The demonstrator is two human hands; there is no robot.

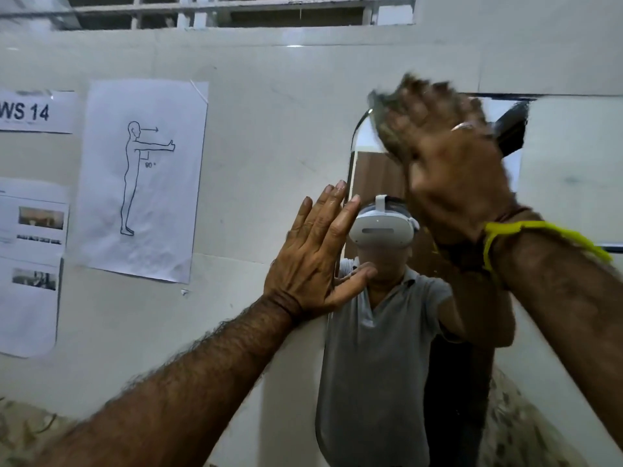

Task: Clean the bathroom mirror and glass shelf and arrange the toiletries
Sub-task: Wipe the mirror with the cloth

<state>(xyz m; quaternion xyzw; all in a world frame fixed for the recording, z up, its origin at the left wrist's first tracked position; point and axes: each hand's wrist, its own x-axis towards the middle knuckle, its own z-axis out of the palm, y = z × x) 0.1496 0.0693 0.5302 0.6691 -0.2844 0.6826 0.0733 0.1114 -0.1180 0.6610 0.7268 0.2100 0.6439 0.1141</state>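
Note:
The bathroom mirror [367, 176] hangs on the white wall, its rounded left edge running from top centre down to the bottom. My left hand [317, 257] lies flat with fingers spread against that left edge, holding nothing. My right hand [448, 156] is raised to the mirror's upper part and presses a dark greyish cloth [387, 126] against the glass; it is motion-blurred. A yellow band [526, 230] circles my right wrist. The mirror reflects a person in a grey shirt wearing a white headset. The glass shelf and toiletries are out of view.
Paper sheets are taped to the wall at left: a standing-figure diagram [141, 180], a "WS 14" label [30, 111] and printed pages [30, 264] below it. A barred window [202, 11] runs along the top.

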